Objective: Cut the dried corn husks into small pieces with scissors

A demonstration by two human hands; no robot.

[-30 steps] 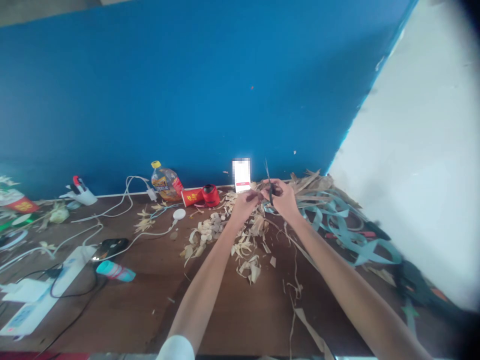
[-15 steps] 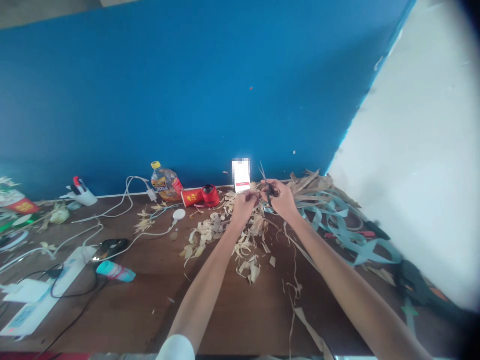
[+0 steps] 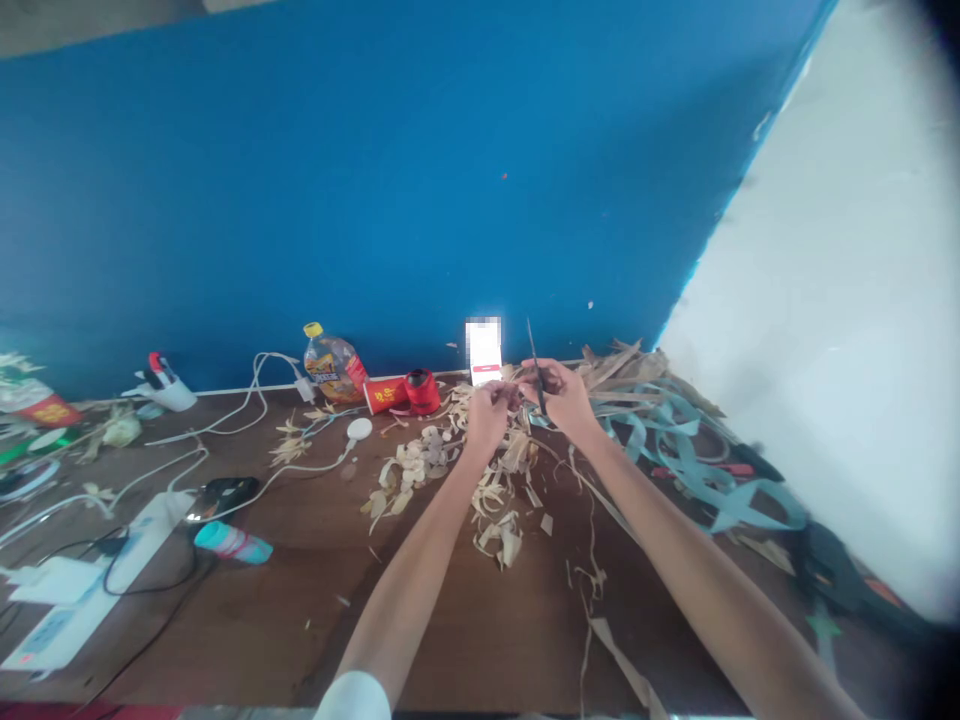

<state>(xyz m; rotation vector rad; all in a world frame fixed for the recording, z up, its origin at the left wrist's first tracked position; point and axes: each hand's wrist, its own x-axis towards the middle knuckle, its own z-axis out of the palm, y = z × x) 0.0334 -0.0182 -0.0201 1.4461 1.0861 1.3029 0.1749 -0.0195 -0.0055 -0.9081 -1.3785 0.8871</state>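
My left hand [image 3: 489,415] is closed in a pinch near the bright phone screen [image 3: 484,350]; what its fingertips hold is too small to name. Close by on the right, my right hand [image 3: 562,395] has its fingers wrapped round dark scissors [image 3: 539,385], whose blades point upward toward the blue wall. Fingertips of both hands nearly meet. Pale dried husk pieces [image 3: 506,540] lie beneath and in front of the hands, with a heap of curled pale bits [image 3: 420,460] to the left.
A bottle with a yellow cap [image 3: 334,370], a red cup [image 3: 385,394] and red tape [image 3: 422,391] stand left of the hands. Teal ribbon [image 3: 690,450] and dried strips [image 3: 630,370] lie right. A power strip [image 3: 97,580] with cables is far left, near a teal roll [image 3: 232,542].
The scissors have turned in my right hand, and the blades now look closed together rather than slightly spread. My left hand has barely moved.
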